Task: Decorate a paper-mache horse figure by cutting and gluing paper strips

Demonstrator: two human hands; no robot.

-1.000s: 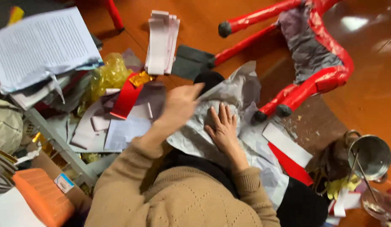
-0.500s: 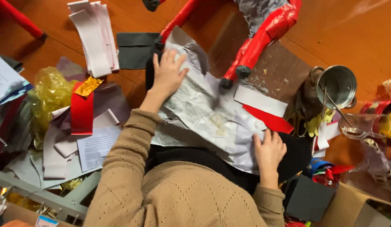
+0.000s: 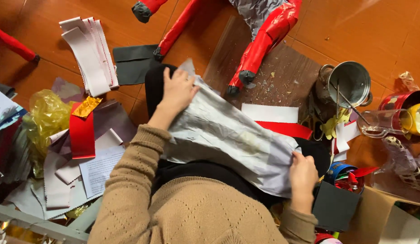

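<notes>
A crumpled grey-white sheet of paper (image 3: 228,135) lies stretched across my lap over dark trousers. My left hand (image 3: 177,91) grips its far upper corner, near the floor. My right hand (image 3: 303,174) holds the near lower corner at my right knee. The sheet is pulled taut between the two hands. My tan knitted sleeves reach out to both hands.
A red papier-mâché figure (image 3: 268,34) stands on a brown board (image 3: 287,77). White paper strips (image 3: 90,54), black sheets (image 3: 133,63), red card (image 3: 82,135) and yellow cellophane (image 3: 45,119) lie left. A metal pot (image 3: 350,83), a glass (image 3: 381,124) and a red tin (image 3: 406,106) sit right.
The view has shifted. My right hand has left the middle of the sheet and taken its near corner; both hands now lift and stretch the paper, which earlier lay flat under my palms.
</notes>
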